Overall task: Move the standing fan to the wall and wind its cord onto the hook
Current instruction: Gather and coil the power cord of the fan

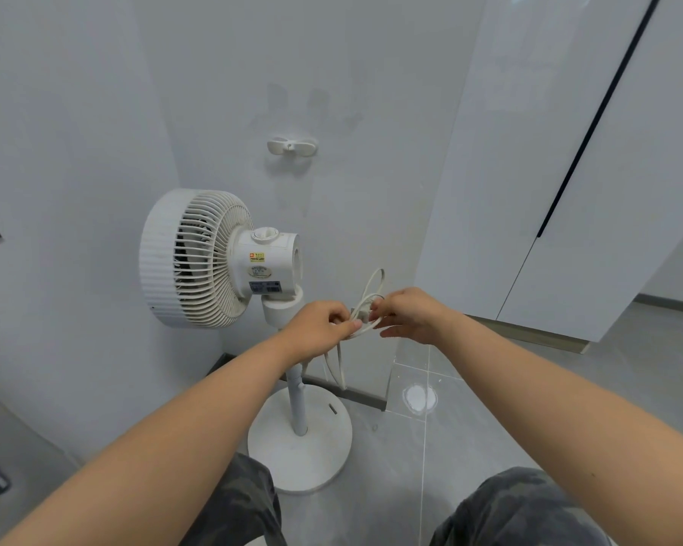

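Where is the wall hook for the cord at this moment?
In the head view, the hook is fixed to the wall at upper centre, above the fan and the bundled cord, touching neither.

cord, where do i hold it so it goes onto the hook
Probably grip the cord at its bunched middle, from below, where the left hand and right hand pinch it now. Its loop stands free above them, so it could be lifted over the hook higher on the wall.
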